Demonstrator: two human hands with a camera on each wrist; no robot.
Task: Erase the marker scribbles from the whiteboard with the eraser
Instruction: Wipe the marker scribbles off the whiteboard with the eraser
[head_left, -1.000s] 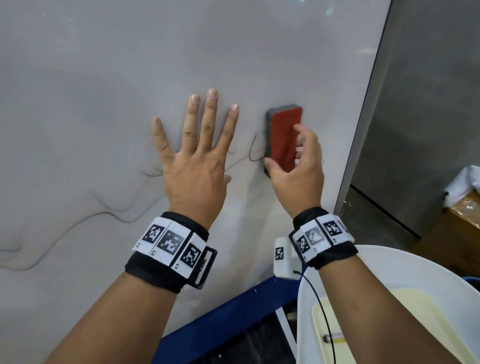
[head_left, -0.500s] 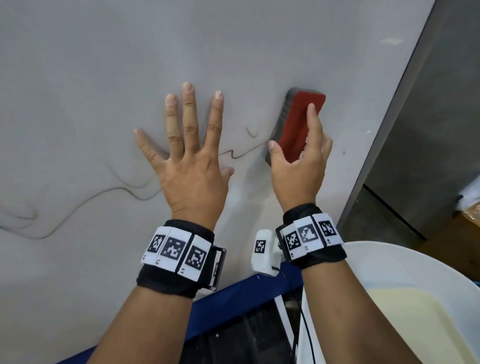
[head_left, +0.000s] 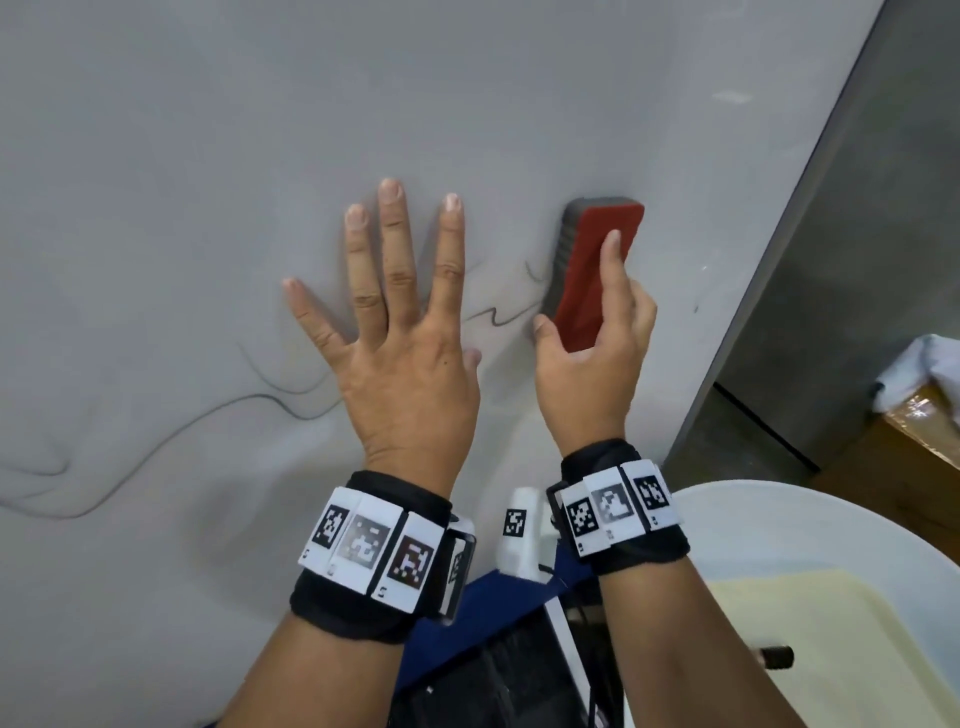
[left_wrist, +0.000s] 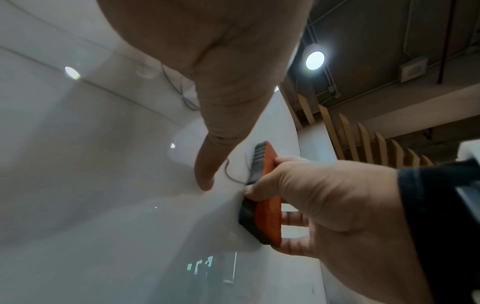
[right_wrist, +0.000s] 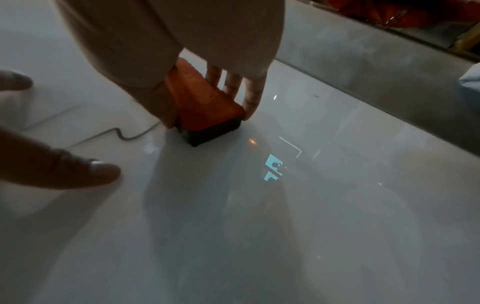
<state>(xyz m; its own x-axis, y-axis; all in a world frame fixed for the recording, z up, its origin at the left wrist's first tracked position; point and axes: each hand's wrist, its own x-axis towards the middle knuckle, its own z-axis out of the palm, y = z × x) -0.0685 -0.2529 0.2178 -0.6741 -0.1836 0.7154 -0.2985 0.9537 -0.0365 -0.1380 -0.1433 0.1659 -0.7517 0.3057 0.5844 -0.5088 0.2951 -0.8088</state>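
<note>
The whiteboard fills most of the head view. A thin black marker scribble runs from the lower left, under my left hand, to the eraser. My left hand lies flat on the board with fingers spread. My right hand grips the red-backed eraser by its sides, index finger along its back, dark felt face against the board. In the left wrist view the eraser touches the scribble's end. The right wrist view shows the eraser and the scribble just left of it.
The board's right edge adjoins a grey wall. A blue ledge runs beneath the board. A white round tub sits at lower right below my right forearm. A cardboard box with white cloth stands at far right.
The eraser went from upright to tilted right and slid up along the board near the scribble's right end. The short hook of line beside it has shrunk. My left hand stayed flat.
</note>
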